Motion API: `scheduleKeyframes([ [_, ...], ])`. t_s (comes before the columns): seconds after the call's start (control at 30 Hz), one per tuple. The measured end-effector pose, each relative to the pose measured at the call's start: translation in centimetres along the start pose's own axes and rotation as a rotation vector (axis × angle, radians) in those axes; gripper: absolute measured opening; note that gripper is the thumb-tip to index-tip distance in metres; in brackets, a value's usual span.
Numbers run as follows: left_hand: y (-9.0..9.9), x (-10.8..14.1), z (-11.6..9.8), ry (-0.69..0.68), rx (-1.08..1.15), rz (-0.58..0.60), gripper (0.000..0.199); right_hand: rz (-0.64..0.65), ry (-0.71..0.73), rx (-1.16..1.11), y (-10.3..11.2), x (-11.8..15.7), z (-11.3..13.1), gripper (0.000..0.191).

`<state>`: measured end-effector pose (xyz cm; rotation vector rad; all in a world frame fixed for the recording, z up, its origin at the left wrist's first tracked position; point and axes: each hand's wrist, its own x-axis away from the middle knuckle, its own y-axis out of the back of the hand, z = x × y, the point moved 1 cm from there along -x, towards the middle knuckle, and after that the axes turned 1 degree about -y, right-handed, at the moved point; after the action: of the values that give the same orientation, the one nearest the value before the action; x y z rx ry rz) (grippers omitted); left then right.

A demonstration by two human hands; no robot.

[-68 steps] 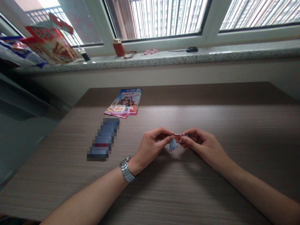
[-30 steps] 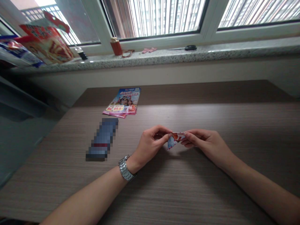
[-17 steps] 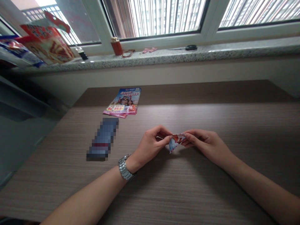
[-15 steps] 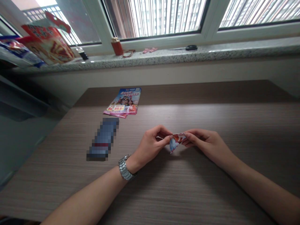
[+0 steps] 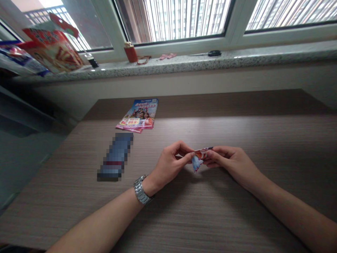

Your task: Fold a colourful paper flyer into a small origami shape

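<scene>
Between my two hands, a little above the table, is a small folded flyer [image 5: 197, 163], printed in blue, red and white like the stacked ones. My left hand [image 5: 177, 156], with a metal watch on its wrist, pinches the flyer's left end between thumb and fingers. At the other end my right hand [image 5: 225, 156] is closed on it, thumb in front and fingers behind. A pointed blue-and-white flap hangs down between the hands. The fingers hide part of the folds.
A stack of flyers [image 5: 140, 114] lies left of centre on the wooden table [image 5: 210, 218]. Nearer me is a blurred-out dark blue object [image 5: 116, 156]. On the stone sill [image 5: 179, 66] are scissors [image 5: 214, 53], a red lighter-like case [image 5: 130, 52] and snack bags [image 5: 56, 49].
My right fingers have shifted slightly along the flyer, and its upper right edge now shows above the thumb. The hanging flap looks a bit wider. My left hand keeps its pinch.
</scene>
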<state>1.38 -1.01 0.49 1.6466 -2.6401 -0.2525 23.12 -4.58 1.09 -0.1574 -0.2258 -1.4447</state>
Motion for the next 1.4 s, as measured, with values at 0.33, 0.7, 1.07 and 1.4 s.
scheduleKeyframes([
  [0.33, -0.1, 0.0, -0.4, 0.036, 0.008, 0.053, 0.024, -0.001, 0.082, 0.172, 0.0, 0.0, 0.7, 0.044],
  [0.7, -0.3, 0.1, -0.9, 0.073, -0.013, 0.186, 0.026, 0.081, 0.115, 0.289, 0.5, 0.1, 0.4, 0.039],
  [1.07, -0.3, 0.0, -0.9, 0.041, 0.022, 0.105, 0.022, 0.096, 0.073, 0.126, -0.4, 0.4, 0.2, 0.036],
  [1.4, -0.8, 0.3, -1.2, 0.022, -0.06, 0.166, 0.018, 0.173, 0.155, 0.35, 0.2, 0.5, 0.2, 0.035],
])
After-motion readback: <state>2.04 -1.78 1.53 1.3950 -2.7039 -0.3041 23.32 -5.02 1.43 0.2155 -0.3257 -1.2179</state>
